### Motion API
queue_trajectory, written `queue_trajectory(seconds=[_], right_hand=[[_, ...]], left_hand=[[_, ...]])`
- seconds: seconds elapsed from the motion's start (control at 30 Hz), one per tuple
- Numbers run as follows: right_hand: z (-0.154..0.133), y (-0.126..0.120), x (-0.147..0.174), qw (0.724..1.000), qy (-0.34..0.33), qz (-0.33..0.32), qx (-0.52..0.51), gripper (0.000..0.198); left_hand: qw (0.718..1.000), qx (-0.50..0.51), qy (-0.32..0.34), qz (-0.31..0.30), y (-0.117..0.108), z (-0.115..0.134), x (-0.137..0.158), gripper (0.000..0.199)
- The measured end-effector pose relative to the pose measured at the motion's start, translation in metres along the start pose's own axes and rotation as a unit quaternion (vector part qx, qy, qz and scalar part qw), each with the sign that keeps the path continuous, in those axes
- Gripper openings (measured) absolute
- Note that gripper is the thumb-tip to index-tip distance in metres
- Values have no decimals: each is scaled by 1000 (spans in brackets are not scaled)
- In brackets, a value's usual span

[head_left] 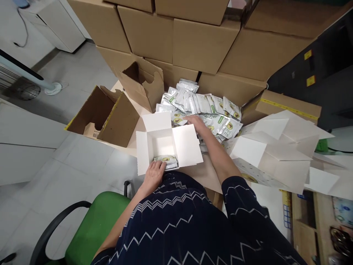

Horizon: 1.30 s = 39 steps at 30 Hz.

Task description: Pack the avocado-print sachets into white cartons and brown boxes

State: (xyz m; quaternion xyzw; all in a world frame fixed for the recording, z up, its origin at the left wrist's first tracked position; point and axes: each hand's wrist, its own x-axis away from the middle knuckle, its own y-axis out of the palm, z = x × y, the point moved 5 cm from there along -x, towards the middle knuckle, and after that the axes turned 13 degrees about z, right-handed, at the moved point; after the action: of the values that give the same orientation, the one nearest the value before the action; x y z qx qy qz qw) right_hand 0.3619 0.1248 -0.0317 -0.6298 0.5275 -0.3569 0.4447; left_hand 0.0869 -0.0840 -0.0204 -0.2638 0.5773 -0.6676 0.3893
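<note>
A white carton [161, 141] stands with its flaps spread on the table in front of me, a few white foil sachets [168, 159] lying against its near wall. My left hand [154, 173] is closed over that near wall, with its fingertips at the sachets and the thumb hidden. Just beyond the right flap, my right hand [196, 123] reaches into a heap of similar sachets [205, 103] printed with a green avocado picture. Its fingers are stretched out to the left and touch the heap; no sachet is lifted.
Two open brown boxes [116, 121] stand at the table's left edge. Stacked brown cartons [204, 44] form a wall behind the heap. More opened white cartons [275, 147] lie to the right. A green chair [96, 221] is at lower left, and a black appliance [317, 70] at right.
</note>
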Motion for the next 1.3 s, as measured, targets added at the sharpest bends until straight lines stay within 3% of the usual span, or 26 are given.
queue_trajectory(seconds=[0.13,0.27,0.37,0.47,0.57,0.7,0.83,0.97,1.1,1.3], right_hand=[[0,-52,0,985,67,143,-76,40],[-21,-125,24,954,51,263,-136,39],[-52,-169,51,940,1,293,-174,40],[-89,-180,71,954,-45,230,-188,39],[-131,-153,78,977,-93,95,-164,36],[-172,-87,74,987,-135,-71,-49,31],[-186,-23,65,977,-146,-156,0,32],[-188,25,65,958,-159,-237,2,31],[-191,49,72,938,-172,-300,-7,30],[-191,54,71,940,-175,-293,-16,32]], left_hand=[[1000,-1,6,13,1,0,0,39],[1000,2,7,13,1,0,-1,38],[1000,8,2,11,1,1,-1,38],[1000,18,-2,8,0,1,-1,38],[1000,18,-5,7,1,2,0,38],[1000,6,4,11,1,2,0,37],[1000,8,9,14,4,1,0,36],[999,14,-17,27,6,-2,1,41],[997,13,-52,53,7,-5,1,53],[994,1,-76,74,10,-3,-2,62]])
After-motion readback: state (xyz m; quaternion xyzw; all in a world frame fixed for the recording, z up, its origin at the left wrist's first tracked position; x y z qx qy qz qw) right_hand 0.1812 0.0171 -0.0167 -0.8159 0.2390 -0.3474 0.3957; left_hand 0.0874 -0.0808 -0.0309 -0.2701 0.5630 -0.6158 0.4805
